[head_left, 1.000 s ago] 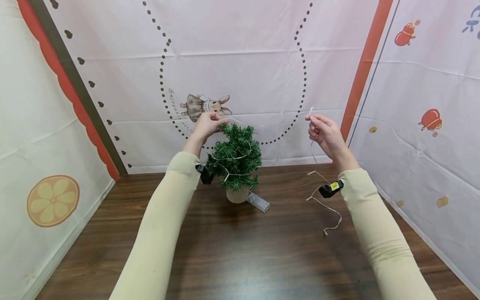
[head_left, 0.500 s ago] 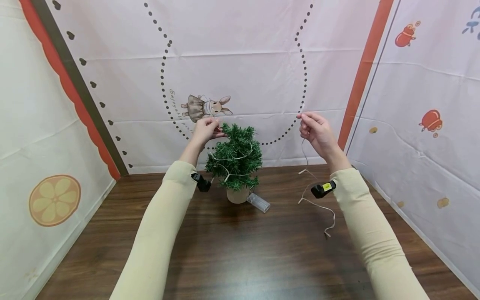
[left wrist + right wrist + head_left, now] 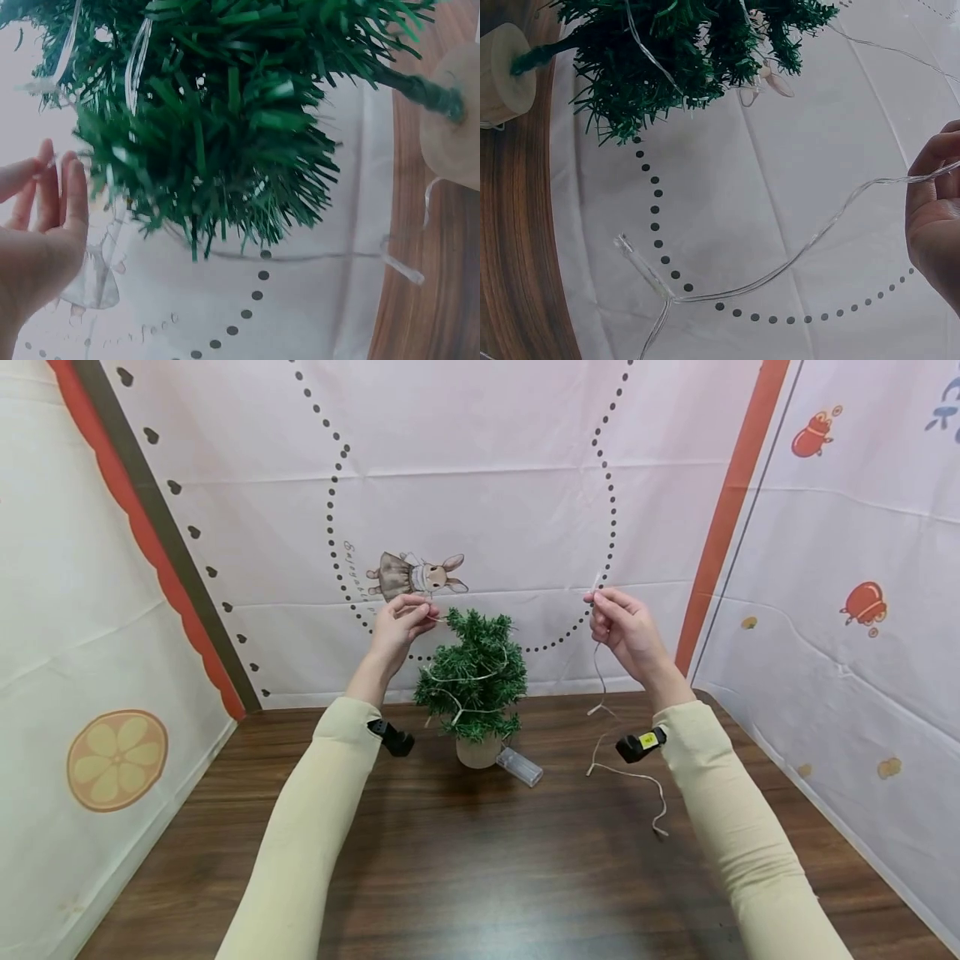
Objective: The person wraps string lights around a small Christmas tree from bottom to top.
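A small green artificial Christmas tree (image 3: 480,672) stands upright in a pale round base (image 3: 478,752) on the table. Clear string lights (image 3: 467,678) loop around its branches. My left hand (image 3: 400,628) is at the upper left of the tree, thumb and forefinger pinching the lights' thin wire close to the tip. Out to the right and raised, my right hand (image 3: 626,631) pinches another stretch of the string, with a small bulb poking up above the fingertips. From there the wire (image 3: 810,241) hangs down, and its tail lies on the table. Foliage hides some of the wire.
A clear battery box (image 3: 520,767) lies beside the base at its right. The brown wooden table (image 3: 480,860) meets printed cloth walls (image 3: 480,518) at the back and both sides. Each wrist carries a black camera (image 3: 641,744).
My right hand has come left toward the tree, drawing the hanging wire along. My left hand has shifted slightly left and down. The wire stretched between the hands has become hard to see.
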`<state>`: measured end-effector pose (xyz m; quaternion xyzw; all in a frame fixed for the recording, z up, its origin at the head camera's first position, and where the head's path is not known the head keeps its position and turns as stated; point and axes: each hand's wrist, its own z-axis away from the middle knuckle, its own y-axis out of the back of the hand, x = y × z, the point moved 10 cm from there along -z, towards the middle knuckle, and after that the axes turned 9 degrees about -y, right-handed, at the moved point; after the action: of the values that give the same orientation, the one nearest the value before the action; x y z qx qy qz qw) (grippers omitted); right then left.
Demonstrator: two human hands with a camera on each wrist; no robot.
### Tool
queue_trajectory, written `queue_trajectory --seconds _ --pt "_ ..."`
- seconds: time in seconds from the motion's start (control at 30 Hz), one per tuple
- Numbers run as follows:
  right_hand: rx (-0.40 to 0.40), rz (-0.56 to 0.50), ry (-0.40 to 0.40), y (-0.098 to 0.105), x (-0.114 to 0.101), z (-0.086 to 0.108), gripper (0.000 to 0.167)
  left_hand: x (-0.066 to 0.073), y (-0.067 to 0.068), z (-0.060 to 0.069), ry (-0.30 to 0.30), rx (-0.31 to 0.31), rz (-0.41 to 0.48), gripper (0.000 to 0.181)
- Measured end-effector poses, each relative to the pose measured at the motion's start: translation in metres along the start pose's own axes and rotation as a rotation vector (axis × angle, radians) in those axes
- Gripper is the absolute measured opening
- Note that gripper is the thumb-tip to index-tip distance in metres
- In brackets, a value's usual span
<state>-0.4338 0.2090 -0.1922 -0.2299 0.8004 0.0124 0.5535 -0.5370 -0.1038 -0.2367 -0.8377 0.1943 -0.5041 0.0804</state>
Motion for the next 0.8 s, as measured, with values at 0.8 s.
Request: queue_trajectory --seconds 0.8 --pt "-0.053 0.009 0.003 -0.009 0.001 0.006 0.013 0.031 -0.007 0.021 -0.175 -0.251 0.018 0.017"
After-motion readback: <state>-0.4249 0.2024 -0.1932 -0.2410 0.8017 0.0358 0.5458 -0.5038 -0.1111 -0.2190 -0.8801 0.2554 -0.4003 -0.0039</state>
